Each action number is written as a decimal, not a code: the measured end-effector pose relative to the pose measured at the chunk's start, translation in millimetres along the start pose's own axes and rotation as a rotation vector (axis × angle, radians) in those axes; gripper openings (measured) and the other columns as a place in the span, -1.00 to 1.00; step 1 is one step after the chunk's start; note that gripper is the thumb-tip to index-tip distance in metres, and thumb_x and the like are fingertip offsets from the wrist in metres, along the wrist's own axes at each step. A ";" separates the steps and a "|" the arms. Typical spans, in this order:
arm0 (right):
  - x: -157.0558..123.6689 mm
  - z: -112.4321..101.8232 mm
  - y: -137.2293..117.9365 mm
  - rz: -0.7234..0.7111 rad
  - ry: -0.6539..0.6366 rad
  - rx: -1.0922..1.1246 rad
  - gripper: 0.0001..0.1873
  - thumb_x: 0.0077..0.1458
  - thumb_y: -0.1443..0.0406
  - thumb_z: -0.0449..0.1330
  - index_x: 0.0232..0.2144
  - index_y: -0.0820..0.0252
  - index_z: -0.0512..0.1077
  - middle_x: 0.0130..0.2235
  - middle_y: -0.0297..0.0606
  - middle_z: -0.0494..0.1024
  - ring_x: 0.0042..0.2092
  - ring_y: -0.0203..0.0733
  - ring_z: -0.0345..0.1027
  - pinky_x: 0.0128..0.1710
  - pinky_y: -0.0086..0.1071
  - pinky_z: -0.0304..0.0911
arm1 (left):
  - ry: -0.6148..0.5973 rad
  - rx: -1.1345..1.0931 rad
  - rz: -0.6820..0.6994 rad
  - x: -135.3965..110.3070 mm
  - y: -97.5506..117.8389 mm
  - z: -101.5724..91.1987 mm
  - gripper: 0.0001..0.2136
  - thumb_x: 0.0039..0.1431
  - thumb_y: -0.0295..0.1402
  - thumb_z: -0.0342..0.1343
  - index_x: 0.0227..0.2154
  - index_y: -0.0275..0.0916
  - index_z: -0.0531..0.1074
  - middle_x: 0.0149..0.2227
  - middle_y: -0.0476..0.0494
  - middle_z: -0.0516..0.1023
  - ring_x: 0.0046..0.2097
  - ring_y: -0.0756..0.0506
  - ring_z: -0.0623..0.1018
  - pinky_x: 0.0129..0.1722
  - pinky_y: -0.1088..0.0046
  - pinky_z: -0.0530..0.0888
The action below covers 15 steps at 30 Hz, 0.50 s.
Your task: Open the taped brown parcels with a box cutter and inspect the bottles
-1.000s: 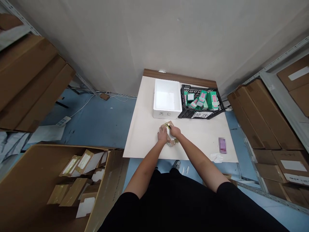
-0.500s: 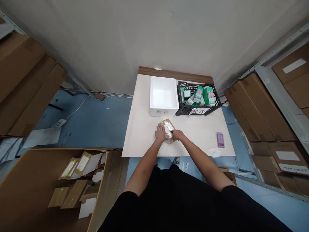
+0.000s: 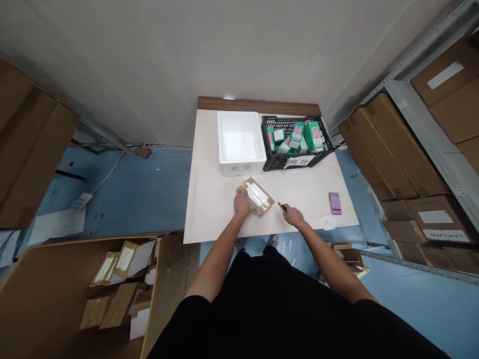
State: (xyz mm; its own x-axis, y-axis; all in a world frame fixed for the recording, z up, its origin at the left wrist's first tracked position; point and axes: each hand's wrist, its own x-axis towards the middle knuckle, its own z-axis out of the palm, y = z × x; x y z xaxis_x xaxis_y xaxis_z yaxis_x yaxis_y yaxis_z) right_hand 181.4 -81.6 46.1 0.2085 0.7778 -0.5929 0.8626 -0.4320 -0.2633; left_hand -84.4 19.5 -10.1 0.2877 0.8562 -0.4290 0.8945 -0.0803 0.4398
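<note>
The left hand (image 3: 242, 202), its fingers and thumb apart, lies against the left side of a brown cardboard box (image 3: 267, 193). The box, flat on the table (image 3: 209, 199) and slanted just right of that hand, has a white label (image 3: 256, 192) on top and shiny, yellowish clear tape (image 3: 264, 205) at its ends. Farther right, the right hand (image 3: 294, 216) is closed around a yellow-green tool (image 3: 282, 207), tip pointing boxward, apart from the cardboard.

Sole view: head-worn, standing height. Faces forward, steeply down over wearer's black-clothed torso (image 3: 262, 304); white rectangular tabletop (image 3: 209, 199) mid-frame, at arm's reach. Wide field: smooth grey wall (image 3: 149, 60) above, tall brown cardboard carton (image 3: 45, 279) lower left.
</note>
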 end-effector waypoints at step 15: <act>92.0 -29.6 35.8 0.329 0.277 0.358 -0.26 0.19 -0.06 0.38 0.24 0.15 0.26 0.00 0.02 0.65 0.01 0.11 0.59 -0.11 -0.26 0.42 | -0.009 0.221 -0.004 -33.0 118.5 77.4 -0.11 0.38 0.12 0.07 0.59 -0.20 -0.07 0.60 -0.43 -0.15 0.60 -0.45 -0.20 0.47 -0.17 0.09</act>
State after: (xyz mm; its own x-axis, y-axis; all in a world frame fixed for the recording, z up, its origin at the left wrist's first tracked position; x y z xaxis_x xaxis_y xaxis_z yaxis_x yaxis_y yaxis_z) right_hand 245.1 -11.9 4.7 0.5953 0.6460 -0.4778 0.5313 -0.7626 -0.3690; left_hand 38.6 -57.8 -4.9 0.2862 0.8522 -0.4381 0.9486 -0.1875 0.2550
